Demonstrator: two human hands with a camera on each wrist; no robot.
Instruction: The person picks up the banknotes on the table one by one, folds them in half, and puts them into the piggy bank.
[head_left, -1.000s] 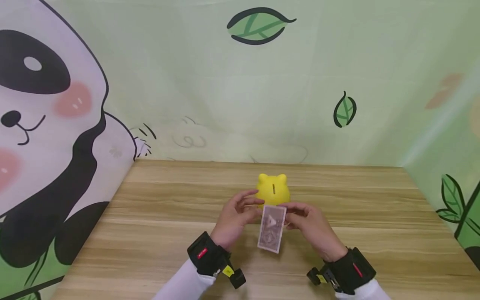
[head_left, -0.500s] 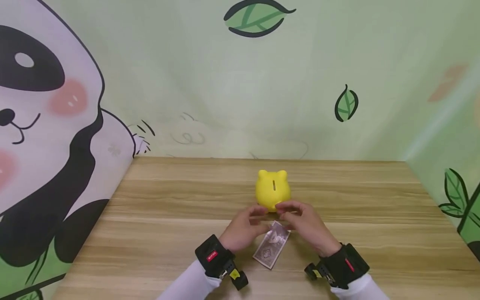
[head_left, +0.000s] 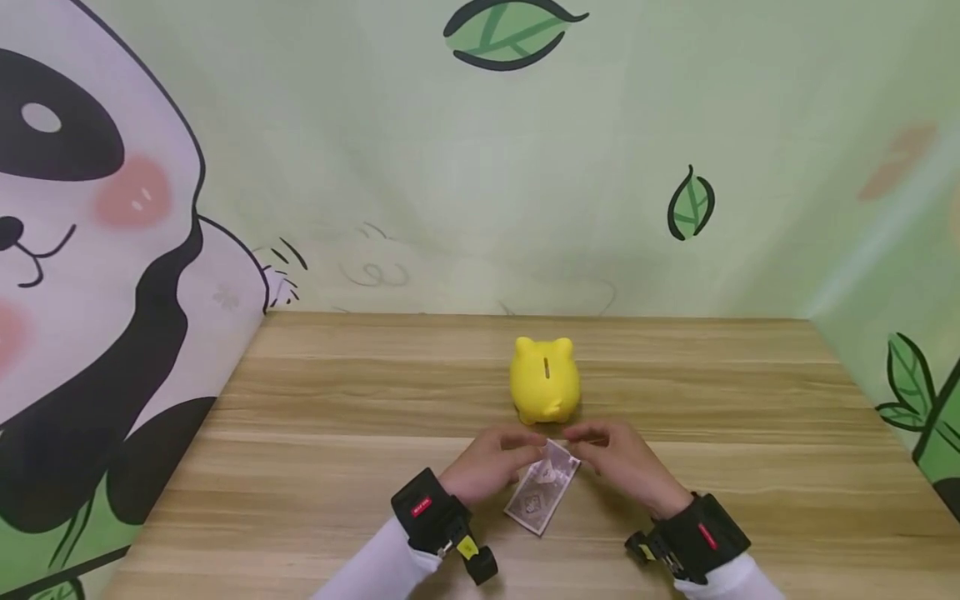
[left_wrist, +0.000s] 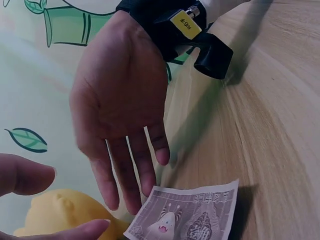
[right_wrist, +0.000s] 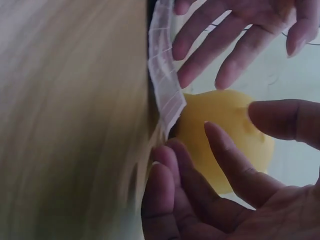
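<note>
A small grey-purple banknote (head_left: 540, 497) lies slanted on the wooden table, its surface creased and its edges slightly lifted. Behind it stands a yellow piggy bank (head_left: 545, 385) with a coin slot on top. My left hand (head_left: 487, 463) hovers beside the note's upper left edge, thumb reaching over it, fingers relaxed. At the upper right corner is my right hand (head_left: 624, 465), its fingers extended and not gripping anything; the left wrist view shows its palm and straight fingers near the note (left_wrist: 187, 215). In the right wrist view the note (right_wrist: 165, 75) is seen edge-on.
The wooden table (head_left: 315, 467) runs back to a pale green cloth backdrop (head_left: 360, 150) with leaf drawings. A large printed panda (head_left: 165, 333) covers the left side. Each wrist wears a black strap (head_left: 431, 510) with a small camera.
The banknote, earlier held upright between both hands in front of the piggy bank, has come down onto the table. Both hands have lowered and released it, and the right has drawn slightly away.
</note>
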